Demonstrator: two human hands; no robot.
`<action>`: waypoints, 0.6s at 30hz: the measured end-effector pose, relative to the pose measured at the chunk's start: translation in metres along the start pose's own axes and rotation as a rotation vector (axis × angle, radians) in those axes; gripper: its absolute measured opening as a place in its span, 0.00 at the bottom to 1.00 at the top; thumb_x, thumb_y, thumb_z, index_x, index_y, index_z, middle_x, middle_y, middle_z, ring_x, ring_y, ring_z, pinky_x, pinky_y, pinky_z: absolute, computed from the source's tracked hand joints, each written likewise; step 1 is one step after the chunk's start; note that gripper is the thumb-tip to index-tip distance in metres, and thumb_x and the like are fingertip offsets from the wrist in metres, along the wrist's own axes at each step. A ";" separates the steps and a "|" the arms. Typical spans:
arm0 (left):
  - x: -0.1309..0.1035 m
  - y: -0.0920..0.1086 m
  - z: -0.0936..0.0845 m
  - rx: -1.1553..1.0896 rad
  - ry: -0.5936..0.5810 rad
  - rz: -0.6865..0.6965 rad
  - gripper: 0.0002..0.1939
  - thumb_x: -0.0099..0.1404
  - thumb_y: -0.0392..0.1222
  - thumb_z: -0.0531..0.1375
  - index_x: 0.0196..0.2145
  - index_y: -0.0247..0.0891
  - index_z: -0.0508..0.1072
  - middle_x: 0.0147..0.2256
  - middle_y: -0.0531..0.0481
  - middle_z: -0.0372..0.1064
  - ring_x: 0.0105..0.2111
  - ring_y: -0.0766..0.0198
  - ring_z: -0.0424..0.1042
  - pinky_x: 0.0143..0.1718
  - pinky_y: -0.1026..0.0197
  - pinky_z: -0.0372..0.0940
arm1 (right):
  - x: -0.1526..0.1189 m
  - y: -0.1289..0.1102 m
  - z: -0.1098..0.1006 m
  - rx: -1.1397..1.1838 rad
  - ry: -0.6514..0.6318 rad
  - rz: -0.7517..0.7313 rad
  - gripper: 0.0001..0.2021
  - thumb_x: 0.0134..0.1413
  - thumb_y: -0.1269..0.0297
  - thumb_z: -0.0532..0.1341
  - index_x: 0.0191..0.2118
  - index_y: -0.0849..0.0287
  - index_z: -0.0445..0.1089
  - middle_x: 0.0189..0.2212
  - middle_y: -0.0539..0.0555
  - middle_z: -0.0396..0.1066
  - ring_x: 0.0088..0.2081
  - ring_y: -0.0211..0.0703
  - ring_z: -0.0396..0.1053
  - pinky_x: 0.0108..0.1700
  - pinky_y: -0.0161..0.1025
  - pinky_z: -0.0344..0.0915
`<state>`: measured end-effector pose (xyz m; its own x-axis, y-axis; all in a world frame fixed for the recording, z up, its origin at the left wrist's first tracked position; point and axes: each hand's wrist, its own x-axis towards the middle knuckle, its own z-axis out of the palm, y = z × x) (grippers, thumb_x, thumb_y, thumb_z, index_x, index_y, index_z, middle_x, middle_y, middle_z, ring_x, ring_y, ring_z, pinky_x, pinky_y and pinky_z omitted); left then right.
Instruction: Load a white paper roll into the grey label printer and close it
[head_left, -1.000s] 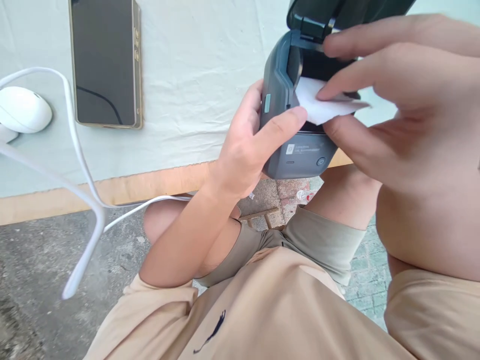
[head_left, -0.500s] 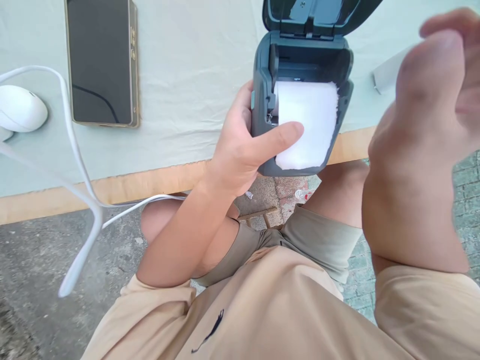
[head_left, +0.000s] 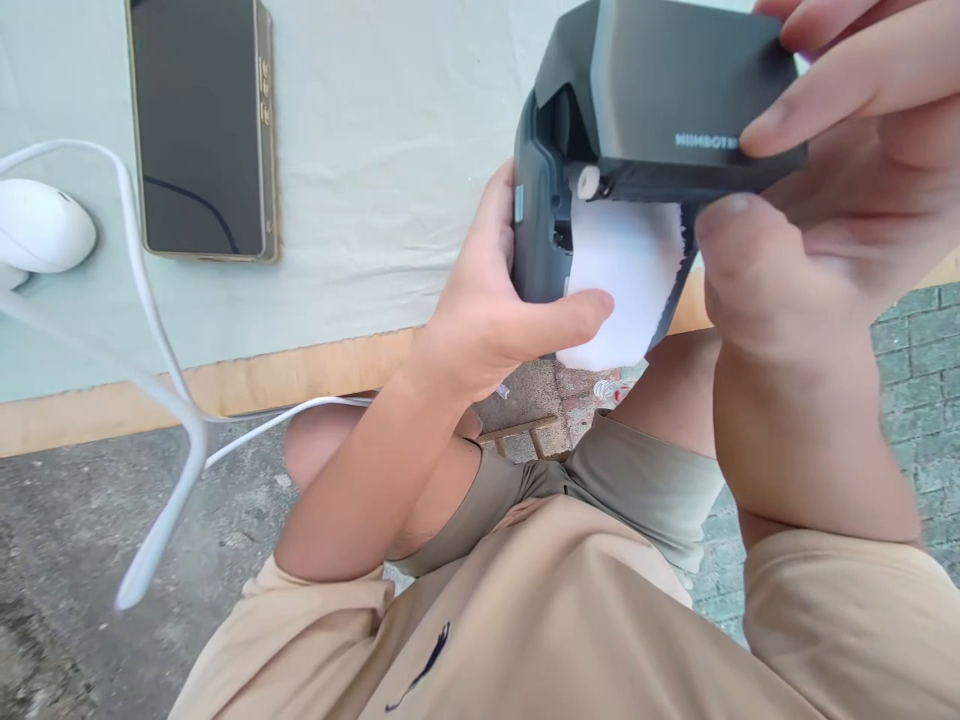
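A dark label printer (head_left: 529,240) is held in my left hand (head_left: 487,300), fingers behind its left side and thumb pressed on the white paper (head_left: 622,270). The paper hangs out over the printer's front edge, its right edge ragged. My right hand (head_left: 847,170) grips the printer's lid (head_left: 675,90) by its right end, fingers on top and thumb below. The lid is partly lowered over the paper bay, with a gap in which the white roller end (head_left: 588,183) shows. The lid hides most of the paper roll.
A dark-screened phone-like device (head_left: 199,130) lies on the pale cloth-covered table (head_left: 390,150). Left of it are a white rounded mouse-like object (head_left: 45,225) and a white cable (head_left: 154,290) that loops over the table's wooden edge (head_left: 300,365). My knees are under the table.
My right hand has come left and taken hold of the lid, which has swung down from standing open to partly closed. My left hand keeps its grip on the printer.
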<state>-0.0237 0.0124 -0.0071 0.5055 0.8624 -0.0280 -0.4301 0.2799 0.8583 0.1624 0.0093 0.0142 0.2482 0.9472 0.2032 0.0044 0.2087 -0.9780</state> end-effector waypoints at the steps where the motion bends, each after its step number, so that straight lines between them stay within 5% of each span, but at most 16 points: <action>1: 0.000 -0.001 0.000 0.009 -0.002 0.003 0.30 0.51 0.47 0.69 0.49 0.41 0.62 0.38 0.51 0.66 0.45 0.53 0.74 0.42 0.54 0.71 | -0.002 -0.002 0.001 -0.179 -0.067 -0.180 0.17 0.44 0.83 0.58 0.31 0.53 0.76 0.36 0.37 0.67 0.54 0.30 0.66 0.51 0.19 0.67; 4: 0.002 -0.005 -0.002 0.009 -0.029 0.018 0.32 0.49 0.44 0.70 0.49 0.42 0.61 0.40 0.50 0.67 0.46 0.52 0.74 0.44 0.52 0.71 | -0.010 -0.008 0.003 -0.486 -0.212 -0.418 0.08 0.49 0.71 0.62 0.34 0.53 0.77 0.45 0.40 0.65 0.59 0.38 0.62 0.64 0.32 0.64; 13: 0.009 -0.016 -0.007 0.039 -0.089 0.103 0.39 0.43 0.41 0.70 0.50 0.44 0.56 0.42 0.51 0.69 0.44 0.55 0.74 0.42 0.55 0.72 | -0.014 -0.004 0.006 -0.423 -0.273 -0.456 0.13 0.53 0.62 0.56 0.40 0.52 0.75 0.51 0.42 0.62 0.59 0.40 0.60 0.65 0.38 0.61; 18: 0.002 -0.004 0.002 0.047 -0.045 0.028 0.32 0.51 0.40 0.65 0.51 0.41 0.58 0.42 0.50 0.69 0.46 0.57 0.73 0.45 0.56 0.71 | -0.016 0.000 0.013 -0.370 -0.239 -0.391 0.09 0.49 0.61 0.57 0.35 0.54 0.73 0.53 0.46 0.62 0.61 0.41 0.58 0.72 0.41 0.53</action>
<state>-0.0198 0.0123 -0.0096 0.5272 0.8495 0.0187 -0.4097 0.2348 0.8815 0.1453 -0.0029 0.0119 -0.0647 0.8545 0.5153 0.3998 0.4953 -0.7712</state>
